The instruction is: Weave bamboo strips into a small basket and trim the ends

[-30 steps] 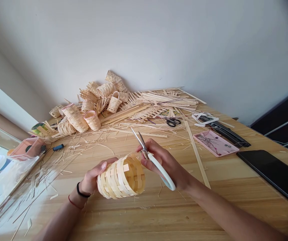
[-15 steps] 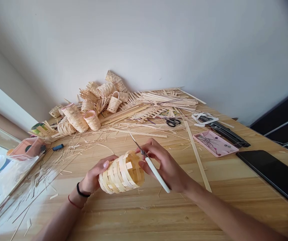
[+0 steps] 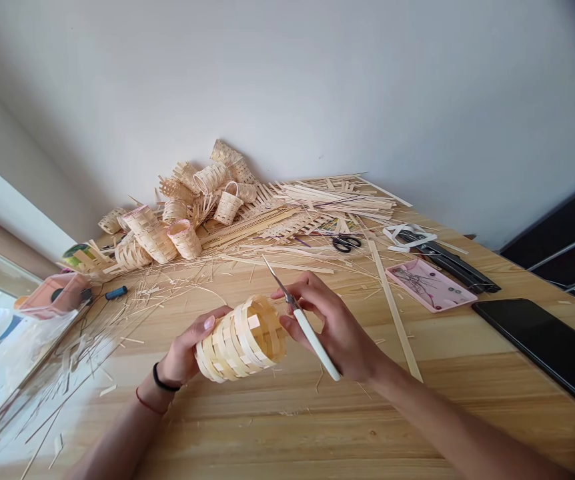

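Note:
My left hand (image 3: 192,342) is closed around the side and base of a small woven basket (image 3: 235,343) of pale bamboo strips. The basket is tilted, its open mouth facing right and up toward me. White-handled scissors (image 3: 313,337) are in my right hand (image 3: 335,327), seen almost edge-on, with the pointed metal blade angled up and left past the basket's rim. My right fingertips are close beside the rim; whether they touch it I cannot tell. The fingers of my left hand behind the basket are hidden.
Several woven baskets (image 3: 147,233) and piles of bamboo strips (image 3: 337,197) lie along the wall. To the right are black scissors (image 3: 346,244), a pink tray (image 3: 432,287) with small pins, a black stapler-like tool (image 3: 455,265) and a phone (image 3: 542,347). Offcuts litter the table's left side.
My right hand has shifted slightly up and away from the rim, the scissors moving a little right. The basket has turned slightly, showing more of its mouth.

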A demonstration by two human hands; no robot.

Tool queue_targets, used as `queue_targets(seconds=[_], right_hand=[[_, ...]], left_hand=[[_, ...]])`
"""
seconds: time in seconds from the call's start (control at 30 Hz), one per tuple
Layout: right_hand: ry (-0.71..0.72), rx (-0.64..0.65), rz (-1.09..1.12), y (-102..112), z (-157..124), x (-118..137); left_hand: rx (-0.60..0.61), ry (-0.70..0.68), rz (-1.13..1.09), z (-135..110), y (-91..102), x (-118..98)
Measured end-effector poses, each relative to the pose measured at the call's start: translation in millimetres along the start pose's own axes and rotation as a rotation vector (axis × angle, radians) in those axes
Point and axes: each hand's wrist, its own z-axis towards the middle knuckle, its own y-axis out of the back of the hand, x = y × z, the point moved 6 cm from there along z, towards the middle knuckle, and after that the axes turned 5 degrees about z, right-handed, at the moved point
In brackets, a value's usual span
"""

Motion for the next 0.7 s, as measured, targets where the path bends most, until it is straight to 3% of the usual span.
queue_targets(seconds=[0.4, 0.7], right_hand=[[-0.011, 0.103, -0.004, -5.9, 0.1, 0.2], [0.02, 0.097, 0.001, -6.7, -0.2, 1.1]], left_hand=[[-0.015, 0.008, 0.01, 0.6, -0.9, -1.4], [-0.036, 0.005, -0.006, -0.1, -0.8, -1.0]])
